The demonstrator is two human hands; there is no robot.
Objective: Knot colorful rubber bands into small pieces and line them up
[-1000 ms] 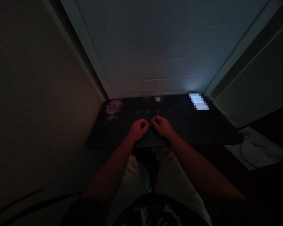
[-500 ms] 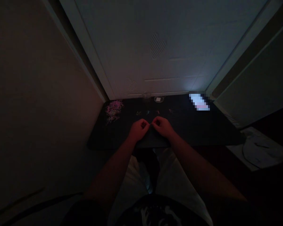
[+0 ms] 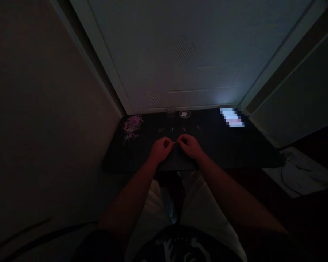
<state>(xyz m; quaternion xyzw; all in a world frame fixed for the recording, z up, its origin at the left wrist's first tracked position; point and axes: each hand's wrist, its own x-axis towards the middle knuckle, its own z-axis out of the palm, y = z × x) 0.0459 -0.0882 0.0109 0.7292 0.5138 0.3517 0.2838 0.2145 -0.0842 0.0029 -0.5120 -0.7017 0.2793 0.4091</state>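
My left hand [image 3: 162, 148] and my right hand [image 3: 189, 145] meet over the near middle of the dark table [image 3: 229, 153]. Both are closed in a pinch. Between their fingertips stretches a thin pale strip [image 3: 175, 142], gripped at either end; its kind is too small and dim to name. Just beyond the hands lie small clusters of thin bits in a row, among them a pinkish cluster [image 3: 183, 129] and a greyish cluster [image 3: 198, 128]. A loose pile of thin pink and purple pieces [image 3: 132, 125] spreads over the table's far left corner.
Along the back edge stand a clear cup [image 3: 170, 112] and a round clear dish [image 3: 184, 114] with a white square in it. A lit, blurred-out screen [image 3: 232, 117] rests at the back right. A pale panel with heart shapes [image 3: 183, 51] rises behind the table.
My hands have drawn slightly apart, the right one moving a little to the right. More of the pale strip now shows between the fingertips.
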